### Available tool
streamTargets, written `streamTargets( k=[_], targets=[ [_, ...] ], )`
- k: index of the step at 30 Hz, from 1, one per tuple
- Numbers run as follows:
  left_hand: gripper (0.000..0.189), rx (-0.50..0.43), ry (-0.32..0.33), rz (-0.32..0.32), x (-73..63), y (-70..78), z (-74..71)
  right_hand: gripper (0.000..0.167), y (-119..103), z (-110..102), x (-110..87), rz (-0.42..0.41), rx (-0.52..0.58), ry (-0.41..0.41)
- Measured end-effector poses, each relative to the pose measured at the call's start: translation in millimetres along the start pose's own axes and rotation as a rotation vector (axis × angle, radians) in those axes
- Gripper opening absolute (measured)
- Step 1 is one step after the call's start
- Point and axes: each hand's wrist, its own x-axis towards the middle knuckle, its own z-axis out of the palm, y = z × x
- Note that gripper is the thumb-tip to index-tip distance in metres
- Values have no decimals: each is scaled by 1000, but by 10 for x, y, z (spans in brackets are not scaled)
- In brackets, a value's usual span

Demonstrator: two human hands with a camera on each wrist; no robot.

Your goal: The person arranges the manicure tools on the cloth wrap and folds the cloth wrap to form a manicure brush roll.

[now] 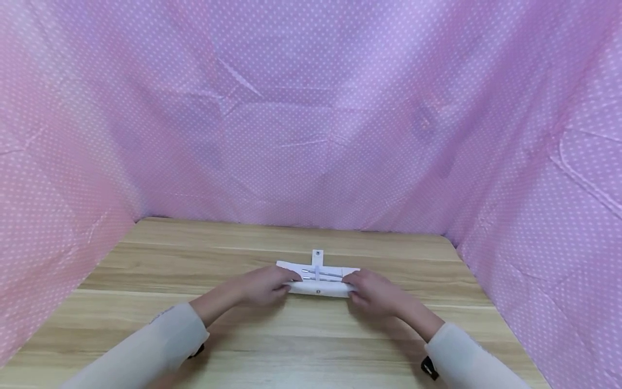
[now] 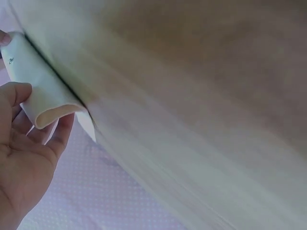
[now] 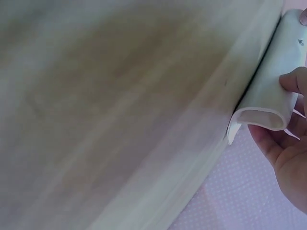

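A white roll-up case [image 1: 328, 290] lies on the table in front of me, its near edge rolled over into a flattened tube. Inside the unrolled part, thin metal tools [image 1: 330, 275] sit under a narrow band; their exact kind is too small to tell. A strap [image 1: 317, 255] with a metal snap sticks out from the far edge. My left hand [image 1: 264, 285] grips the left end of the roll, thumb on one side and fingers on the other. At the opposite end, my right hand [image 1: 375, 292] holds the roll in the same way. Both wrist views show the roll's hollow open ends.
The wood-grain table [image 1: 311, 346] extends around the case on all sides. Pink polka-dot cloth [image 1: 311, 135] hangs behind the table and along both sides.
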Motion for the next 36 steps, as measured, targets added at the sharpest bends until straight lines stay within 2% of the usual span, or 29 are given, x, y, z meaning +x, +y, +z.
streamTargets(
  k=[3, 7, 10, 15, 19, 24, 28, 36],
  targets=[
    [28, -71, -12, -45, 44, -58, -50, 26, 59, -9, 45, 22, 78, 10],
    [27, -170, -12, -138, 96, -143, -92, 26, 147, -5, 77, 74, 142, 19],
    [24, -222, 8, -224, 122, -204, -98, 27, 201, 3, 104, 155, 207, 10],
    [14, -267, 40, -318, 159, -275, -92, 24, 273, 9, 157, 288, 315, -7],
    [15, -292, 57, -343, 195, -313, -73, 22, 318, 13, 188, 315, 336, -15],
    [18, -271, 76, -381, 241, -356, -29, 23, 366, 43, 215, 329, 355, -27],
    [20, -261, 64, -421, 277, -388, -4, 23, 404, 69, 229, 366, 384, -32],
    [15, -174, 107, -399, 347, -412, 9, 19, 488, 82, 278, 360, 375, -27]
  ],
)
